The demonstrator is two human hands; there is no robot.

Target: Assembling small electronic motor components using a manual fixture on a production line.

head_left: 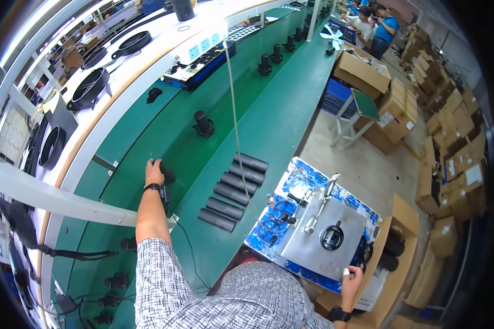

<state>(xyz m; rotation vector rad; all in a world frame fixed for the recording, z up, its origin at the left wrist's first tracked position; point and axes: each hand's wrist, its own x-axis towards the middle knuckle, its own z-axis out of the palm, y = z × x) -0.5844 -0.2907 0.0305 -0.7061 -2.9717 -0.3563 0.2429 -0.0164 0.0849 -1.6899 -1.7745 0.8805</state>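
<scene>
1. Left hand (155, 172): fingers curved over a dark rounded piece (168, 174); far side of the grip hidden, so cannot tell whether it is closed on the piece or only resting there. Piece lies at the darker green strip (186, 149) of the bench, left of the row of black tubes (231, 193).
2. Right hand (352, 278): fingers partly curled near the corner of a metal plate (307, 249); no held object visible, contact and closure cannot be told. A fingertip bears a white covering.
3. Risk: with the hands well apart, the piece could slip or tip if the left fingers have only a shallow hold.
4. Risk: the thin black cable (185, 233) runs near the left wrist; a sweep of the arm might snag it.
5. Risk: the tubes lie on their sides; a knock could set them rolling. The pale hanging cord (233, 104) passes across them in this view, a likely catch point.
6. In the way: white frame beam (66, 200) beside the left forearm; lever clamp (319, 205) and black ring (332, 237) on the plate.
7. Farther out: open carton (403, 219) right of the plate; green-topped stool (365, 104) beyond.
</scene>
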